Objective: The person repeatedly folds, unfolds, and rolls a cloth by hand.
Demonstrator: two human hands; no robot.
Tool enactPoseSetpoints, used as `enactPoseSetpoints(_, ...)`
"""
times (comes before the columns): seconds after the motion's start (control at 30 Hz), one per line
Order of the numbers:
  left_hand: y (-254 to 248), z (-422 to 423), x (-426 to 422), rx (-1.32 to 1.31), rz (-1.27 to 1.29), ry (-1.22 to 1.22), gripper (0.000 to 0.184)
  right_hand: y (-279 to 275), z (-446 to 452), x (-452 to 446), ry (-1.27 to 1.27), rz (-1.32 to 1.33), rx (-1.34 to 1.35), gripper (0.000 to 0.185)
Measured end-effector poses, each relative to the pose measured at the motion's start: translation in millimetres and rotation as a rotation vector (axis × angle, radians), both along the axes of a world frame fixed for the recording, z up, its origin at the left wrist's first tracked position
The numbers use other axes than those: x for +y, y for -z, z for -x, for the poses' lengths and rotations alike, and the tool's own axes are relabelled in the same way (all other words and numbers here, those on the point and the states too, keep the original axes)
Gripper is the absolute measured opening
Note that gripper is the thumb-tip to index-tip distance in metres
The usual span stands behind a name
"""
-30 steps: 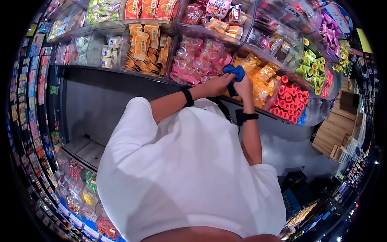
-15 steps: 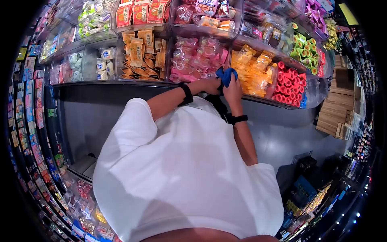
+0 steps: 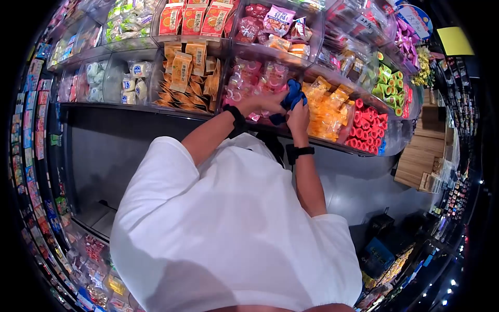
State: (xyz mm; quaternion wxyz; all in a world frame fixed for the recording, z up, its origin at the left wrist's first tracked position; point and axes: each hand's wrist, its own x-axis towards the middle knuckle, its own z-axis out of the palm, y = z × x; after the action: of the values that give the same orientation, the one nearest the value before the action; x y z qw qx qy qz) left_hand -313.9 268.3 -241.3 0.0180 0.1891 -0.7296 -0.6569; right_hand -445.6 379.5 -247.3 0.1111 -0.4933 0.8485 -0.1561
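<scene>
A bunched, folded blue cloth (image 3: 295, 95) is up at the front edge of the candy bins. My right hand (image 3: 298, 118) is closed around its lower part, and a darker end (image 3: 278, 119) hangs below. My left hand (image 3: 262, 104) reaches in from the left with fingers stretched out and thumb apart, its tips at the cloth's left side; whether they press on it is hard to see. Behind both hands lies a bin of pink packets (image 3: 254, 78). Just right of the right hand are yellow-orange packets (image 3: 327, 112).
Clear-walled bins hold orange packets (image 3: 182, 73), red packets (image 3: 215, 20), red-wrapped sweets (image 3: 366, 127) and green ones (image 3: 389, 86). A wooden stand (image 3: 423, 140) is at the right. Packed shelves (image 3: 39, 135) run down the left. Grey floor (image 3: 343, 177) shows below the bins.
My left hand's fingers have straightened and spread beside the cloth. The cloth is bunched differently, with a dark end now hanging down. The view has shifted slightly.
</scene>
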Motion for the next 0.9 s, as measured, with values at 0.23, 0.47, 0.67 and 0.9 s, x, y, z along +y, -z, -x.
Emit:
enactPoseSetpoints(0.23, -14.3, 16.6, -21.7, 0.031, -0.351, -0.230, 0.086, 5.0, 35.5, -75.1, 0.024, -0.121, 0.023, 0.042)
enactPoseSetpoints(0.47, 54.2, 44.6, -32.8, 0.048, 0.110, -0.062, 0.107, -11.1, 53.3, -85.7, 0.082, -0.270, -0.187, 0.040)
enactPoseSetpoints(0.67, -7.9, 45.5, -27.6, -0.241, 0.264, -0.159, 0.114, -9.4, 67.6, -102.9, -0.026, -0.252, -0.186, 0.048)
enactPoseSetpoints(0.9, -31.5, -36.5, 23.9, 0.094, 0.342, -0.239, 0.099, -77.8, -2.6, -20.7, -0.238, -0.287, -0.329, 0.042)
